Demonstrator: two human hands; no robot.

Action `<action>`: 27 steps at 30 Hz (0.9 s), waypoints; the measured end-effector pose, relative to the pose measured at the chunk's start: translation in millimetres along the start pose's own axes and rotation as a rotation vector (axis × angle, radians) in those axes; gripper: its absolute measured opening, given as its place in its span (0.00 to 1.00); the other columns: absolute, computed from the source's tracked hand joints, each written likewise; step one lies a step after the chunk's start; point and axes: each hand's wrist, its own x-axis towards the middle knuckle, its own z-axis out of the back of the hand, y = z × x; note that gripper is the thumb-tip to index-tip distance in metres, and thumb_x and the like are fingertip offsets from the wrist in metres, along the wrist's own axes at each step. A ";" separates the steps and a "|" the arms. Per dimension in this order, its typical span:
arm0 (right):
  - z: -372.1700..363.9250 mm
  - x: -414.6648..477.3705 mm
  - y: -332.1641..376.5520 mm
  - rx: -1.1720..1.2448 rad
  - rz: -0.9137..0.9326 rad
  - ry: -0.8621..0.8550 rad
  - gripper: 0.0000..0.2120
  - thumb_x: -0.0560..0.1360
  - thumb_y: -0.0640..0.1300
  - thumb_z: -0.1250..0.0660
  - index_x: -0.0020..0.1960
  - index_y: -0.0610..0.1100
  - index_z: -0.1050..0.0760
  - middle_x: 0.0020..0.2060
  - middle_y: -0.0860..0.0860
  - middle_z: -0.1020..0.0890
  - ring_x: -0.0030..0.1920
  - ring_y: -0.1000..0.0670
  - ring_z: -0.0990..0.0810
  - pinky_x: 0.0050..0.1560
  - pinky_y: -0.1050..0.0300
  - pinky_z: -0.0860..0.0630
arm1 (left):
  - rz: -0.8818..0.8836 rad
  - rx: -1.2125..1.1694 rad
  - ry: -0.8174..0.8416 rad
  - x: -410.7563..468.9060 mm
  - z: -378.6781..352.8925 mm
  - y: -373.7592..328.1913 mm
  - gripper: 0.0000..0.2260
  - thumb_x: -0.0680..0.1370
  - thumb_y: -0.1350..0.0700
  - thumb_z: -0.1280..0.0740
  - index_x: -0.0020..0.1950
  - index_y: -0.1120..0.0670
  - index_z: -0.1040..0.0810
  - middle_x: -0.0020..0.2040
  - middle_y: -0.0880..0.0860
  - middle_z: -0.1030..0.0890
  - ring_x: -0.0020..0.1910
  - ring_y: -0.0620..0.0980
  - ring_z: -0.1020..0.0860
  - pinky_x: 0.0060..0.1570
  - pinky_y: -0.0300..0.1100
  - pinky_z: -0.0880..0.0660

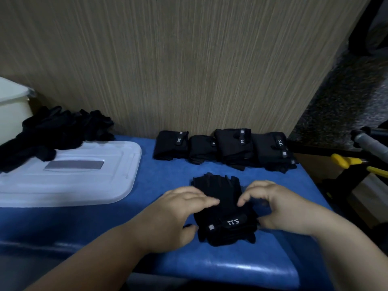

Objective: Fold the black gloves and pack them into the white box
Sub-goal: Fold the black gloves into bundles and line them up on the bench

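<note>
The left forearm [100, 248] shows from about 7 o'clock and the right forearm [336, 234] from about 4 o'clock. Both are bare along their whole visible length, out to the picture's edge. The left grip [180, 208] and the right grip [279, 204] are bare too, wrists included. The forearms are broad and smooth and narrow only slightly toward the wrists. The fingers are short with rounded tips. Slight blur hides the nails and any finer detail.
</note>
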 end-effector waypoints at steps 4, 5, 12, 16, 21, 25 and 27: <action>-3.3 2.2 4.3 0.087 -0.005 0.086 0.28 0.63 0.39 0.24 0.55 0.64 0.23 0.55 0.65 0.26 0.61 0.63 0.29 0.63 0.69 0.35 | 0.029 -0.055 -0.006 4.8 -9.7 -1.8 0.25 0.71 0.44 0.37 0.68 0.40 0.29 0.64 0.34 0.29 0.67 0.32 0.38 0.69 0.37 0.40; -2.1 1.7 5.3 0.102 -0.015 0.095 0.29 0.63 0.38 0.23 0.57 0.63 0.23 0.56 0.65 0.27 0.61 0.64 0.30 0.64 0.70 0.36 | 0.045 -0.041 -0.004 5.5 -11.4 -0.8 0.26 0.70 0.41 0.38 0.68 0.40 0.30 0.65 0.33 0.31 0.67 0.33 0.38 0.69 0.40 0.40; 0.0 -1.3 9.4 0.072 -0.040 0.106 0.31 0.59 0.45 0.19 0.57 0.63 0.25 0.57 0.69 0.30 0.62 0.66 0.33 0.62 0.72 0.37 | 0.176 -0.129 -0.111 15.3 -13.7 -4.8 0.10 0.78 0.47 0.38 0.58 0.42 0.24 0.52 0.36 0.23 0.55 0.36 0.28 0.58 0.38 0.31; -6.3 1.6 15.7 0.090 -0.055 0.015 0.32 0.58 0.50 0.18 0.60 0.57 0.26 0.56 0.62 0.29 0.60 0.65 0.33 0.59 0.72 0.35 | 0.336 -0.390 -0.144 17.9 -12.7 -2.7 0.07 0.79 0.48 0.36 0.55 0.43 0.23 0.47 0.42 0.18 0.48 0.38 0.21 0.52 0.39 0.25; -20.4 14.1 23.8 0.294 -0.005 -0.214 0.17 0.64 0.59 0.23 0.48 0.55 0.22 0.46 0.56 0.22 0.48 0.60 0.23 0.51 0.66 0.28 | 0.454 -0.568 -0.188 19.5 -12.3 -2.1 0.05 0.79 0.50 0.35 0.54 0.47 0.24 0.50 0.44 0.17 0.53 0.38 0.21 0.55 0.36 0.26; -24.2 18.6 29.6 0.472 -0.154 -0.184 0.16 0.66 0.59 0.31 0.42 0.46 0.21 0.36 0.56 0.17 0.37 0.58 0.21 0.44 0.63 0.25 | 0.535 -0.582 -0.188 19.5 -11.4 0.2 0.18 0.74 0.37 0.37 0.55 0.48 0.26 0.51 0.51 0.19 0.56 0.45 0.22 0.58 0.38 0.28; -27.1 21.4 32.1 0.437 -0.212 -0.200 0.17 0.72 0.57 0.33 0.34 0.44 0.27 0.27 0.56 0.26 0.30 0.58 0.29 0.34 0.65 0.32 | 0.571 -0.505 -0.227 20.4 -7.5 -1.7 0.10 0.79 0.44 0.39 0.54 0.49 0.29 0.39 0.50 0.23 0.43 0.46 0.23 0.44 0.32 0.30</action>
